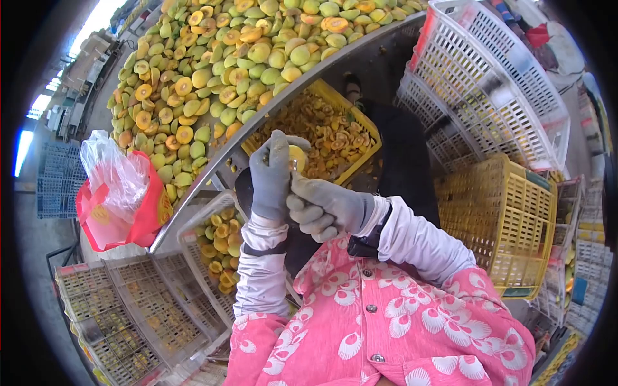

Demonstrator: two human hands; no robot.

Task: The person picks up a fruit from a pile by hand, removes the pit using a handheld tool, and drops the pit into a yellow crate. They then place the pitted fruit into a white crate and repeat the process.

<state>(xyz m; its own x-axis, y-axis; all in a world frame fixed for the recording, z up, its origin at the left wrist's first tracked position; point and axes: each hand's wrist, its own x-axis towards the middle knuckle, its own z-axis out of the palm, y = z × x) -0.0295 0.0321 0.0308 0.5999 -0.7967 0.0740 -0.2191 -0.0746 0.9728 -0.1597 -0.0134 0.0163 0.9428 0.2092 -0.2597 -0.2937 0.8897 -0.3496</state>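
Observation:
My left hand (273,170), in a grey glove, is closed around a yellow peach piece (297,158), which shows beside its fingers. Against that fruit, my right hand (325,207) is curled into a fist, thumb and forefinger pinched together. A small shiny bit shows at its fingertips, but what it grips is hidden by the glove. Below both hands stands a yellow crate (367,145) holding brown-orange fruit scraps (328,138). Beyond them, a metal-edged table (254,122) carries a large heap of halved green-yellow peaches (257,55).
A white crate (193,248) with peach halves is by my left arm. A red bag (122,215) with clear plastic hangs at the table's left edge. Stacked white crates (476,71) and a yellow crate (515,225) stand on the right. Grey crates (116,315) are lower left.

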